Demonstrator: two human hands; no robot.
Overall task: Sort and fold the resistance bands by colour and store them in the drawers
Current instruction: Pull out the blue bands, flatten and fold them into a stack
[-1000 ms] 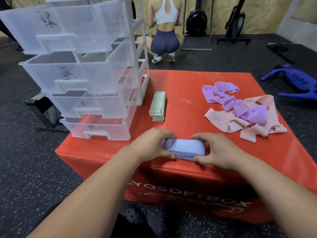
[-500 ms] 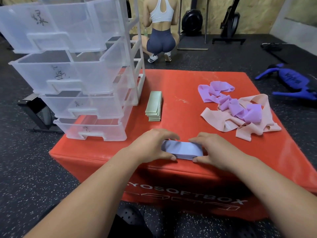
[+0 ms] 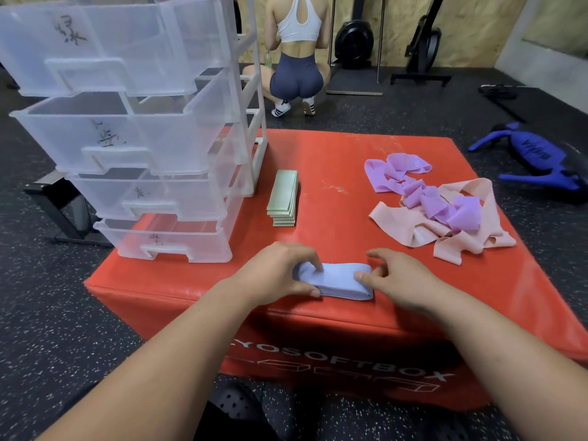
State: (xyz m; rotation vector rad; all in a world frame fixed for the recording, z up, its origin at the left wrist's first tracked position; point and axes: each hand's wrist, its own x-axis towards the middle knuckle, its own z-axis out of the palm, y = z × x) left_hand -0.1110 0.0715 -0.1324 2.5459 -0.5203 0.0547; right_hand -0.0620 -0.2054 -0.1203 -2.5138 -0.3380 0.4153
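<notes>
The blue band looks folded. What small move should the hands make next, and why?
Probably lift the blue band with the left hand, which grips its left end, toward the open drawers. The band lies folded flat on the red box, and the right hand is open at its other end.

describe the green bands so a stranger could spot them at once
Find the red soft box with the clear drawer tower on its left. Just right of the tower's foot lies a neat stack of folded green bands. It is the only green thing; the blue band sits at the near edge, the pink and purple heap lies loose.
</notes>
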